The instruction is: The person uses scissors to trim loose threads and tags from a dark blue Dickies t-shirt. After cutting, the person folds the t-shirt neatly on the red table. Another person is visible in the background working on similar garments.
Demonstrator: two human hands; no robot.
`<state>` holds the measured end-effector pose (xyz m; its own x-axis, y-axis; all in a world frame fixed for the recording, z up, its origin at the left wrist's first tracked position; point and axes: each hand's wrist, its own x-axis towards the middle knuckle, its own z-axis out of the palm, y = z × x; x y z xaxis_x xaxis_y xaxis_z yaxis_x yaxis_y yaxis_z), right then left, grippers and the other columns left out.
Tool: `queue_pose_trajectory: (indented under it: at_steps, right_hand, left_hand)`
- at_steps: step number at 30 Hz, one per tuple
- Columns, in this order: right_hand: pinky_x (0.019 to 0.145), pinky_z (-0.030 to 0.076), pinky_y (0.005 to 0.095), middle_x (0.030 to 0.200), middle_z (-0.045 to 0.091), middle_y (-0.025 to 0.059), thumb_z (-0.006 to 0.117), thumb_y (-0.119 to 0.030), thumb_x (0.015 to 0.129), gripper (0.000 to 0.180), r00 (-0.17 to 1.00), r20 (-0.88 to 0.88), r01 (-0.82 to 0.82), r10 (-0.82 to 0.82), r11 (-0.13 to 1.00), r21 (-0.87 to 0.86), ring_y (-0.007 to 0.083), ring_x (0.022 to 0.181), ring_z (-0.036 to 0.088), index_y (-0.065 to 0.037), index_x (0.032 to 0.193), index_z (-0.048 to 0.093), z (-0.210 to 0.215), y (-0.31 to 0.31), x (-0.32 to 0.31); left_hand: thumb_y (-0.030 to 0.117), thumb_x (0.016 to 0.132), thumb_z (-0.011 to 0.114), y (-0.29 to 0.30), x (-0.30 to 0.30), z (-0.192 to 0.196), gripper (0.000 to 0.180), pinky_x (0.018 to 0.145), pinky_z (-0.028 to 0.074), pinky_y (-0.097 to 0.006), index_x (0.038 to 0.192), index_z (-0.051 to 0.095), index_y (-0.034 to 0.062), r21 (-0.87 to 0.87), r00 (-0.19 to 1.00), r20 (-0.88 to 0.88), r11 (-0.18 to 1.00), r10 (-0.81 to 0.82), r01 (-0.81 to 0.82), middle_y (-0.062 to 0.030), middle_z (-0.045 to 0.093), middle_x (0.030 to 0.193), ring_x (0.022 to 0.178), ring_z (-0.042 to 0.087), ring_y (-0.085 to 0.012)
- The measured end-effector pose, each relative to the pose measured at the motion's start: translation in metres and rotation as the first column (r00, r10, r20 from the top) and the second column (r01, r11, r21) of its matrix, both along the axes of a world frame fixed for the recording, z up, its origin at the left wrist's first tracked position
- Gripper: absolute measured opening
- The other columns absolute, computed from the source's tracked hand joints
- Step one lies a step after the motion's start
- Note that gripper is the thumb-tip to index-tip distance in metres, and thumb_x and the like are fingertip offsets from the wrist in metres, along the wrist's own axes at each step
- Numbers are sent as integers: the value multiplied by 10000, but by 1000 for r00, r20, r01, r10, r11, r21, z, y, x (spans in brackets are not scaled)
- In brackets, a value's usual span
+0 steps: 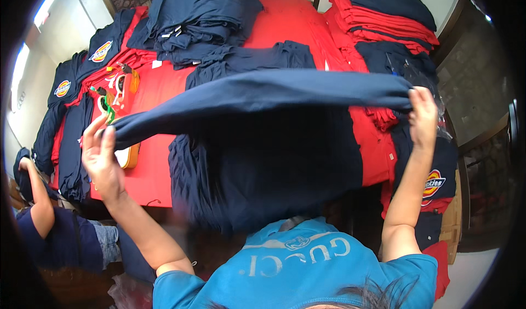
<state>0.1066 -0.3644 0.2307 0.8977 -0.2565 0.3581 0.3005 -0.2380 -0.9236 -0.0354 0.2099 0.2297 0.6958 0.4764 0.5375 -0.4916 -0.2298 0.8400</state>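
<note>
Left hand (101, 155) and right hand (423, 114), fingers closed, each pinch one end of a navy garment (263, 139) stretched level between them above the red-covered desk (285, 24). Its lower part hangs toward the person. Folded navy stacks (203, 13) lie beyond.

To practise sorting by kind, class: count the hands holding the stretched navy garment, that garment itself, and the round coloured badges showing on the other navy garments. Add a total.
Hands, left hand and right hand: 2
Navy garment stretched between them: 1
Round badges: 3
Total: 6
</note>
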Motion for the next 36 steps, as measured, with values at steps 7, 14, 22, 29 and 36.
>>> queue_pose_trajectory:
  at_steps: [7,14,22,29,36]
  right_hand:
    - [457,336,147,783,598,-52,583,-150,978,337,930,354,-174,99,967,187,-15,504,412,-71,1302,532,71,-53,-7]
    - [617,433,173,995,608,-1,646,-57,829,460,921,-14,-388,389,912,-133,18,740,516,3,1279,573,91,-56,67]
    - [642,559,265,799,632,49,602,-123,923,157,950,171,-170,262,891,-421,140,685,653,-19,1040,612,142,-4,327]
    - [789,579,304,940,650,87,620,-98,920,185,909,112,-356,403,886,-297,208,896,695,1,1073,593,74,-9,455]
    - [764,481,484,911,565,210,550,15,835,74,921,361,189,143,646,-740,422,864,589,-11,898,581,-136,-19,494]
  left_hand:
    - [75,902,630,-5,-36,51,369,1015,400,-328,1235,565,-70,98,993,-48,989,-105,109,-150,600,1218,1099,570,-188]
    - [108,810,672,-68,79,57,188,791,435,-332,926,612,-28,738,894,-424,628,143,249,-97,579,888,836,564,-233]
    - [211,884,597,-112,366,127,160,809,494,-429,983,604,86,800,810,476,214,342,-561,-131,605,1004,948,618,-359]
    - [172,854,630,-142,522,106,270,906,464,-415,1104,615,72,764,930,223,540,294,-354,-185,620,1102,1035,607,-351]
    - [19,823,560,-144,575,-93,107,747,550,-453,883,643,50,999,941,-44,18,335,40,-150,574,1000,863,663,-345]
